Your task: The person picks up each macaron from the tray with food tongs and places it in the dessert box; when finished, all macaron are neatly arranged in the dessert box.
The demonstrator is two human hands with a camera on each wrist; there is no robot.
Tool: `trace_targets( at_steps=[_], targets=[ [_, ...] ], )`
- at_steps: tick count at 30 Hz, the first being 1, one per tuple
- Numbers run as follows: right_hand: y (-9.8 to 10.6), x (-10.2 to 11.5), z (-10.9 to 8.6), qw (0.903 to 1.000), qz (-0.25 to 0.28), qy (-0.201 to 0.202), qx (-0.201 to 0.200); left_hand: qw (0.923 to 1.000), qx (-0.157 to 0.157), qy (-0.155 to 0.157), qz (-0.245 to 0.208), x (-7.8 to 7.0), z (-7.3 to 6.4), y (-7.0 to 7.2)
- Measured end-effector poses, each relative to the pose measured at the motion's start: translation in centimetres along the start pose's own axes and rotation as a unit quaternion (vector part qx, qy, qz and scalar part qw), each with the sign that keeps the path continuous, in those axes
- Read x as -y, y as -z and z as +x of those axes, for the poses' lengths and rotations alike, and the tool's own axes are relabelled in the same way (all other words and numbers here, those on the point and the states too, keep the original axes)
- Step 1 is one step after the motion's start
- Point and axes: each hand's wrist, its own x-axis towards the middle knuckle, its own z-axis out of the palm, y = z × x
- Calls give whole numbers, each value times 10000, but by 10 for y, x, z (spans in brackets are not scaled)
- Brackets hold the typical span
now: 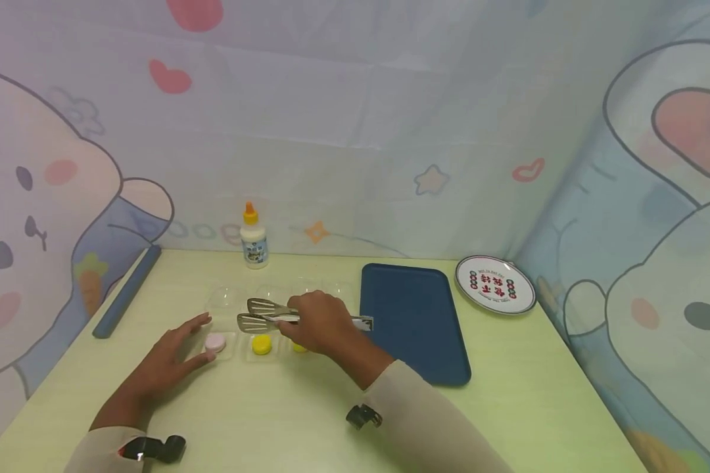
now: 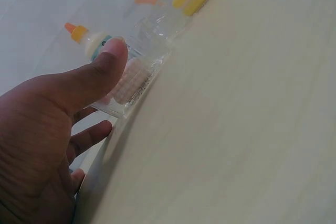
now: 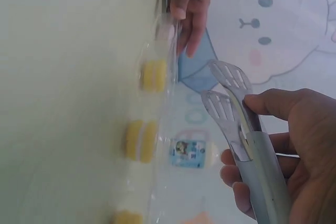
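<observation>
Metal tongs with slotted ends are gripped in my right hand, held above a clear plastic box. The tong ends stand slightly apart, with nothing between them. In the box's near row sit a pale pink macaron at the left end and yellow macarons to its right. My right hand partly covers that row in the head view. My left hand is at the box's left end, fingers spread and thumb beside the pink macaron. The right wrist view shows several yellow macarons in line.
To the right lies a dark blue tray, and beyond it a white plate with red characters. A white bottle with an orange tip stands behind the box. A blue-grey bar lies along the table's left edge.
</observation>
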Motion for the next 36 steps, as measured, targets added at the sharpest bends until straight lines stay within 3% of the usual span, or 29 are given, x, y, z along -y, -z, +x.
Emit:
trace_targets(
  at_steps=[15,23,31,36],
  targets=[
    [7,-79,-43,9936,692,-137,-886,9997,-74,-217,-51,-1,1,0],
    [13,-119,-65,9881,842,-96,-1287,9999,7,-137,-105,3,2,1],
    [21,-154,-96,9885,747,-752,-1082,9997,-40,-210,-125,5,2,-1],
    [24,-185,-113,9810,960,-1233,-1147,9998,-33,-134,-153,2,1,1]
  ],
)
